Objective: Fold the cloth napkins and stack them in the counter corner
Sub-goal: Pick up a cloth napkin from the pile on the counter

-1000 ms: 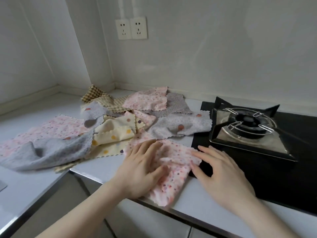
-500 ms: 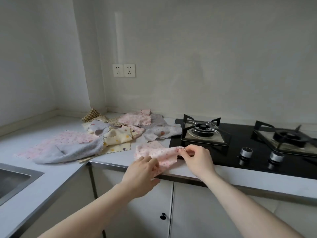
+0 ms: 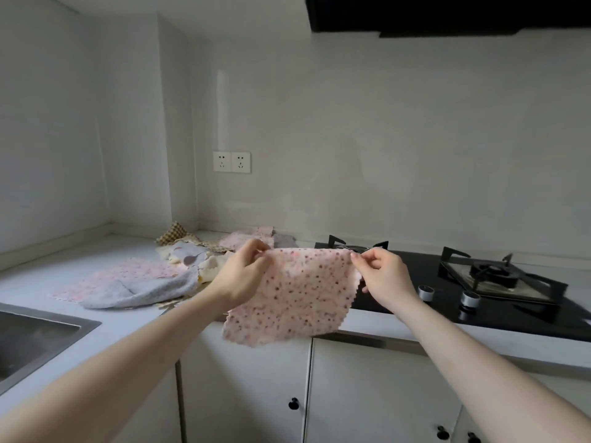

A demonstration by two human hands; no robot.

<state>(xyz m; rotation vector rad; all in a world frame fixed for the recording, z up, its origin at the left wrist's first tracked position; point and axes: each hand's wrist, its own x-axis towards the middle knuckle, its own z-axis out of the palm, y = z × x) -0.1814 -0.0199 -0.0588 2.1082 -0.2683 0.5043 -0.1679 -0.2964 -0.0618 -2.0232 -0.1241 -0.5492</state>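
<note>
Pinching the top corners of a pink dotted napkin (image 3: 300, 295), left hand (image 3: 244, 276) and right hand (image 3: 385, 271) hold it spread above the counter (image 3: 41, 270); folding seems about to start; bringing the corners together looks next.

A white L-shaped counter (image 3: 96, 260) is running along two walls, and a heap of unfolded napkins (image 3: 166, 273) is lying on it toward the corner: pink spotted, grey, yellow and brown checked pieces overlapping one another. A steel sink (image 3: 38, 334) is sitting sunk into its left arm, while a black gas hob (image 3: 473, 292) is occupying the right stretch
</note>
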